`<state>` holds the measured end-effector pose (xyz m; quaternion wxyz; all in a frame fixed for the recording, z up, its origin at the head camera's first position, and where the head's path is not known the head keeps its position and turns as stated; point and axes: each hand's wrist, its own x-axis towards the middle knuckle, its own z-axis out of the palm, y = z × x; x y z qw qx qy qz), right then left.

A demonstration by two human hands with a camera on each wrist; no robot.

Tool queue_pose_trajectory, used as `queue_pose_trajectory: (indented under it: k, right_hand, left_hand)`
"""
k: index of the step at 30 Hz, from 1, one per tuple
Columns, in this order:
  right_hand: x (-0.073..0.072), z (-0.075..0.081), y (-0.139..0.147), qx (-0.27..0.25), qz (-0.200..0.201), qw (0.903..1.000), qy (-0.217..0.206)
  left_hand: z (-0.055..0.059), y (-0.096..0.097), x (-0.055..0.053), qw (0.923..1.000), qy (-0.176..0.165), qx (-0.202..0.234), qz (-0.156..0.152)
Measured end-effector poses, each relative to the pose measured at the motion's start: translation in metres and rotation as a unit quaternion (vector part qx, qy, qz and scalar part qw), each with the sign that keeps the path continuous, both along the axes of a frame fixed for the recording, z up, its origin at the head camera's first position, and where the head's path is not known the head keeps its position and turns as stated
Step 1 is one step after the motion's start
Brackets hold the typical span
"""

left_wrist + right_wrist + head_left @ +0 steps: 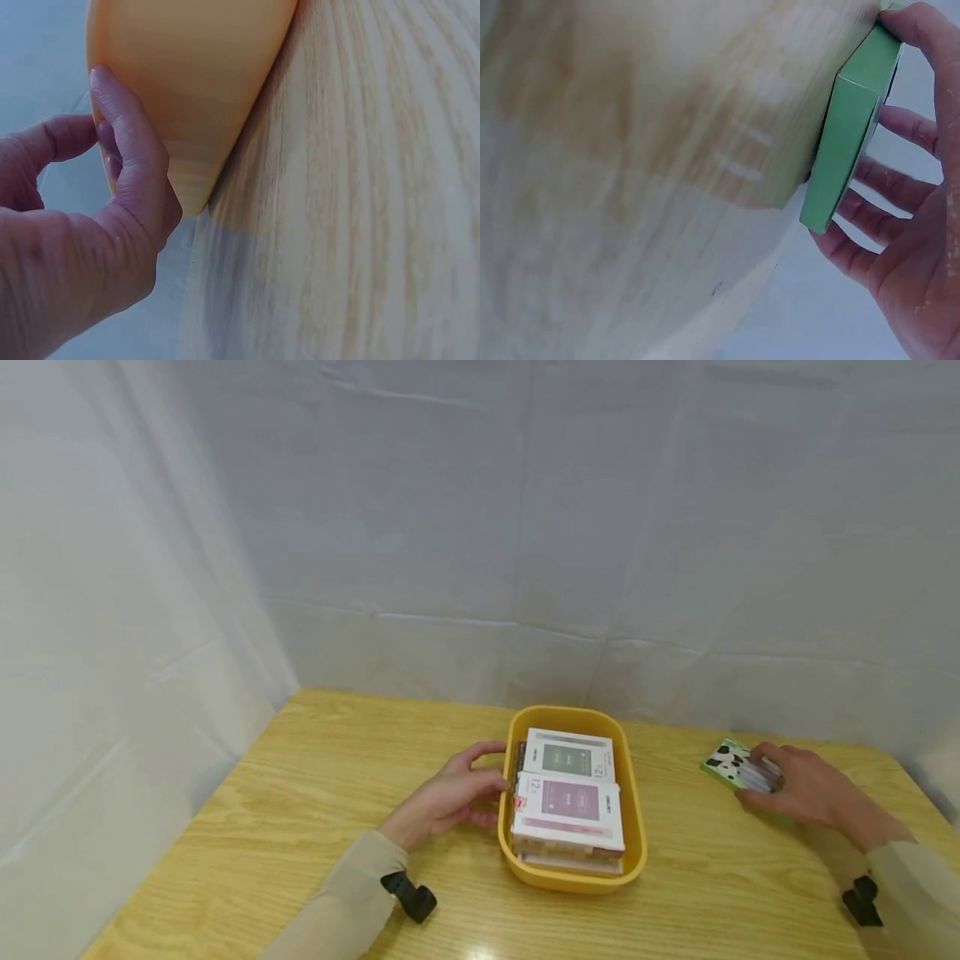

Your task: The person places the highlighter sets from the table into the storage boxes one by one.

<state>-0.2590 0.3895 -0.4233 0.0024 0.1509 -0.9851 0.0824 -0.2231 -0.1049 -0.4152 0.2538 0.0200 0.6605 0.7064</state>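
Note:
A yellow plastic basket stands near the middle of the wooden table, packed with white boxes. On top lie a white box with a green panel and another with a purple panel. My left hand holds the basket's left side, with bent fingers at its rim and outer wall. Off to the right, my right hand grips a flat green box with panda pictures on top. Its thumb and fingers span the box from opposite edges, and the hand covers part of the top.
The pale wooden table ends at a white cloth backdrop behind and at the left. Black straps with small devices sit on both sleeves, the left one near the basket's front.

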Motion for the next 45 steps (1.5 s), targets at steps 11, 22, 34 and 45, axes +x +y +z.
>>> queue_pose_trajectory:
  k: [11,22,34,45]
  right_hand:
    - [0.009,0.005,-0.006,0.006,0.005,0.9994,0.033]
    - [0.019,0.020,-0.021,-0.001,0.018,0.9977,0.066]
    - [0.026,0.036,-0.047,-0.002,0.063,0.9861,0.154]
    - [0.032,0.053,-0.079,-0.008,0.107,0.9729,0.205]
  left_hand:
    - [-0.001,0.000,0.000,1.0000,-0.004,0.006,0.000]
    - [-0.001,0.001,0.000,1.0000,-0.007,0.001,0.001]
    - [-0.003,0.001,-0.003,1.0000,-0.001,0.003,0.003]
    - [-0.002,0.001,-0.004,1.0000,-0.001,0.004,0.001]
